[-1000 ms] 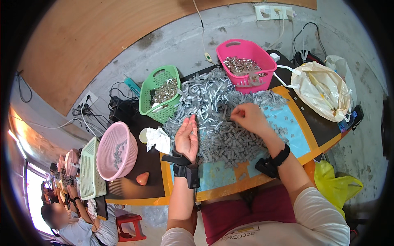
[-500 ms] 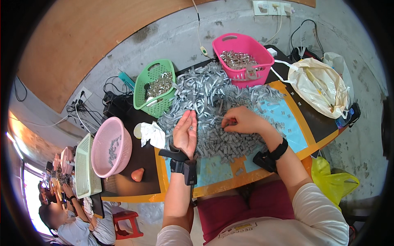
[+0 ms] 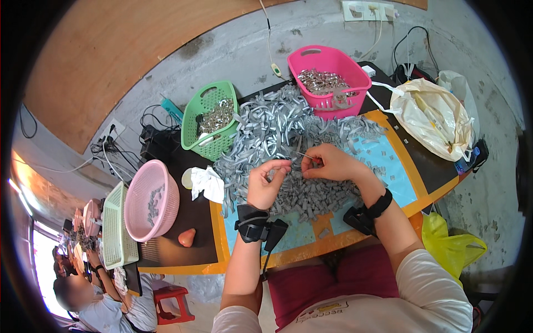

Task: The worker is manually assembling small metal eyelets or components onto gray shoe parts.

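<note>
My left hand [image 3: 265, 184] is closed in a pinch above the pile, its thumb and fingers pressed together. Whatever lies between those fingertips is too small to make out. Close by on the right, my right hand [image 3: 332, 162] grips a thin, pointed metal tool [image 3: 301, 154] with a bit of red at the fingers; its tip points left toward my left fingertips. Beneath both hands spreads a heap of small grey pieces [image 3: 302, 200]. Longer shiny grey curved strips [image 3: 272, 119] are piled just beyond.
A green basket [image 3: 194, 119] and a pink basket [image 3: 355, 91] hold shiny metal parts. To the left stand a pale pink basket [image 3: 168, 213] and a cream basket [image 3: 111, 222]. A white bag [image 3: 411, 111] lies right. Another person [image 3: 108, 305] sits far left.
My left hand has turned from palm-up and moved right, its fingers now pinched near my right hand. The thin tool in my right hand has come into sight.
</note>
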Demonstrator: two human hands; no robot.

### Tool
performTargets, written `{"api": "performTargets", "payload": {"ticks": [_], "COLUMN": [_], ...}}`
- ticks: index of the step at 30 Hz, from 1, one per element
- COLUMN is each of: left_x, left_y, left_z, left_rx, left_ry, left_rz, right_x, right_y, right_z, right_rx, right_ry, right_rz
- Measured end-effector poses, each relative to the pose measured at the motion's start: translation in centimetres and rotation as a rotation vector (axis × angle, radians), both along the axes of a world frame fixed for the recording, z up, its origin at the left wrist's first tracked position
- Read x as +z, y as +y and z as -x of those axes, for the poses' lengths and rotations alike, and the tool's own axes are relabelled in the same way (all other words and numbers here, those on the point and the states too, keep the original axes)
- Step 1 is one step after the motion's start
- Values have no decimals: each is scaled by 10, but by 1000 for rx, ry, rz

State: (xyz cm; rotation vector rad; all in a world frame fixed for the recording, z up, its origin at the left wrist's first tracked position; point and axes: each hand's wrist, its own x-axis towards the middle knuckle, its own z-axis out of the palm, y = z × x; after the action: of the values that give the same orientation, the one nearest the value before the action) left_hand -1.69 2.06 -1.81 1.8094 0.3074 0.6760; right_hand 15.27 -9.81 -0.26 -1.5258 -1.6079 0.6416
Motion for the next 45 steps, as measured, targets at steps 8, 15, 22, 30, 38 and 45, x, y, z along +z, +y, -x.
{"api": "performTargets", "payload": {"ticks": [8, 15, 22, 30, 38, 45], "left_x": [4, -6, -17, -18, -18, -9], "left_y": [-13, -4, 23, 19, 11, 3], "left_z": [1, -2, 7, 3, 0, 0], "left_rx": [51, 100, 97, 174, 156, 115], "left_ry": [20, 6, -572, -586, -500, -258], "left_rz": [-481, -159, 945, 1020, 1051, 882], "right_x": [2, -8, -7, -20, -6, -17], "right_y": [-2, 3, -15, -20, -5, 14], "right_z": [1, -3, -41, -53, -33, -12], "right_rx": [62, -60, -860, -925, -427, -333], "right_ry": [322, 86, -366, -438, 260, 349], "right_rz": [38, 16, 170, 280, -23, -206]}}
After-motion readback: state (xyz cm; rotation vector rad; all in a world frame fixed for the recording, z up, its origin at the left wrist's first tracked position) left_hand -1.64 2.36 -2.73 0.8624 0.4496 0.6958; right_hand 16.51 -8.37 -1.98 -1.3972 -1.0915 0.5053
